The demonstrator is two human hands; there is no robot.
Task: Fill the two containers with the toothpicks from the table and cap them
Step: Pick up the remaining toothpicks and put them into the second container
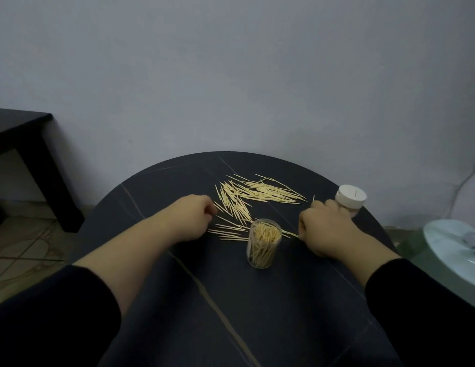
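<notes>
- left hand (pixel 194 218) curling at edge of loose toothpicks (pixel 257 194); can't tell if gripping
- right hand (pixel 326 229) pinching one toothpick (pixel 313 198)
- open container (pixel 264 243) standing between hands, full
- capped container (pixel 350 200) sitting behind right hand

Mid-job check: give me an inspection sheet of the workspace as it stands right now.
Surface: round dark table with pale veins.
Job's things: loose toothpicks piled at far centre; open container upright, holding many toothpicks, uncapped; capped container far right, white lid on.
Clutter: nothing seen.
Grippers: left hand curled at the pile's left edge, grip hidden; right hand curled, pinching a single toothpick that points up.
Cables: pale cable along the wall at right, off the table.
Surroundings: dark side table at left; white round object at right; tiled floor.
</notes>
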